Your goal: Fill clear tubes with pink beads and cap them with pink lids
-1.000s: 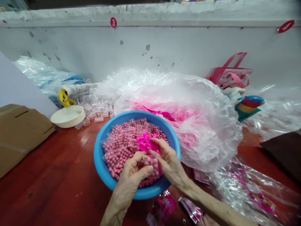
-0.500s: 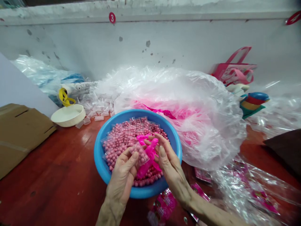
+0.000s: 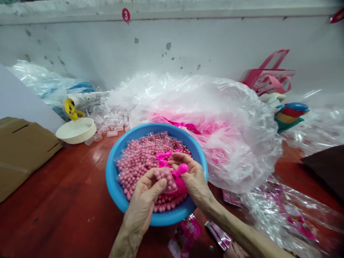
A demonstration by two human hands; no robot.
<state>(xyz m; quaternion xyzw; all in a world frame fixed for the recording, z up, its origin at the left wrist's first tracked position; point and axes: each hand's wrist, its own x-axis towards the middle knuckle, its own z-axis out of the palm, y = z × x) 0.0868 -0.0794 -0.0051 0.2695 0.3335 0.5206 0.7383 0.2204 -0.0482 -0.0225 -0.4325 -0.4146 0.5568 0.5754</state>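
Between the thumb and fingers of my left hand [image 3: 145,191] is a small clear packet of pink balls [image 3: 166,179]. My right hand [image 3: 195,179] is close beside it, its thumb and fingers closed on a bright pink plastic piece with a rounded end [image 3: 182,168]. Both hands are over a blue basin [image 3: 115,190], which holds many loose pink balls [image 3: 163,208] and similar filled packets [image 3: 134,154]. More bright pink plastic pieces [image 3: 160,156] lie on top of the packets, partly hidden by my fingers.
Behind the basin spreads a big translucent plastic bag [image 3: 242,143] with pink contents. To the left are a white shallow dish [image 3: 76,130], clear plastic pieces [image 3: 113,123] and a cardboard box [image 3: 24,154]. Printed pink packets [image 3: 188,231] lie on the red table [image 3: 67,200] in front.
My right fingers have drawn in around the pink plastic piece, which has turned and now shows its rounded end. The packet in my left hand has shifted slightly right.
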